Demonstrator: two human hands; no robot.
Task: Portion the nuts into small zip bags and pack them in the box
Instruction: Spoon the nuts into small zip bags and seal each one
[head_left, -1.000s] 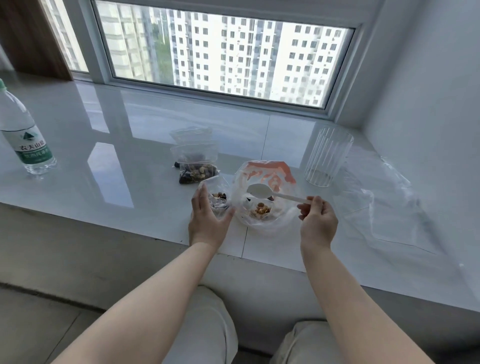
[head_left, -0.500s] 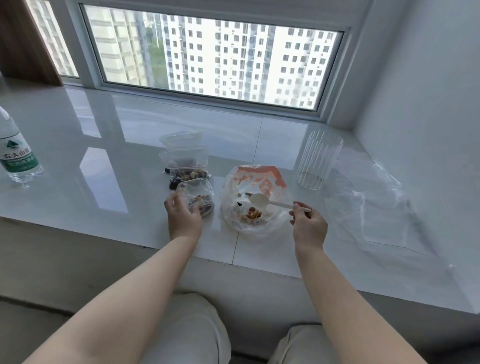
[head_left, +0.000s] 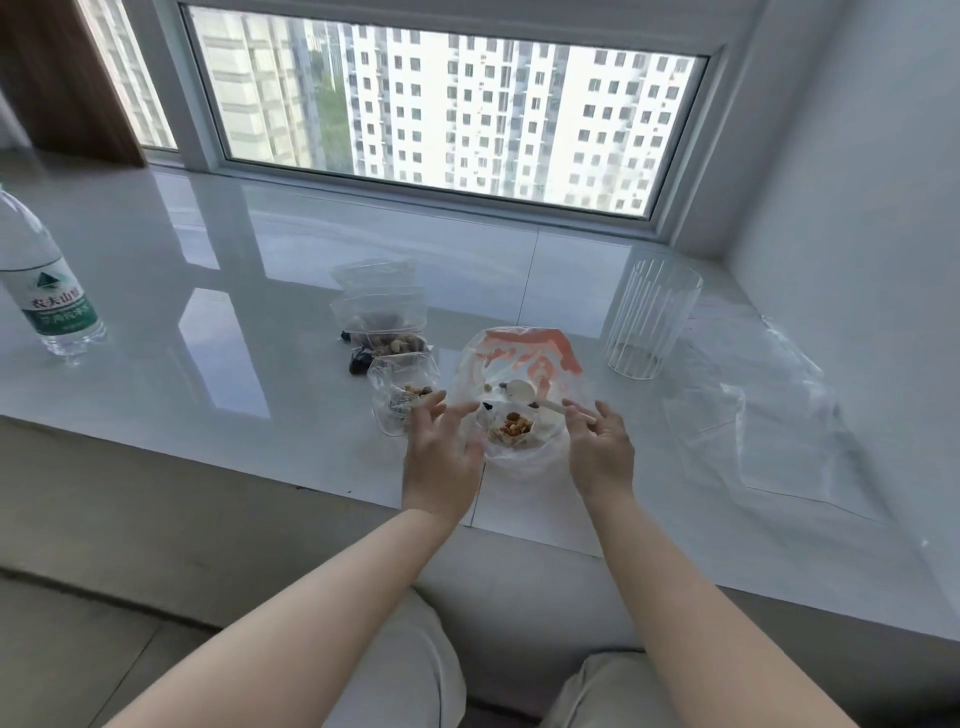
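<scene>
Nuts sat in the big bag near the desk's front edge; several zip bags were filled, none boxed. Your left hand and right hand hovered spread, holding nothing.

Orange-printed clear bag, white spoon

Both hands, left hand and right hand, hover with spread fingers over a clear orange-printed plastic bag holding nuts and a white plastic spoon on the glossy white desk.
</scene>
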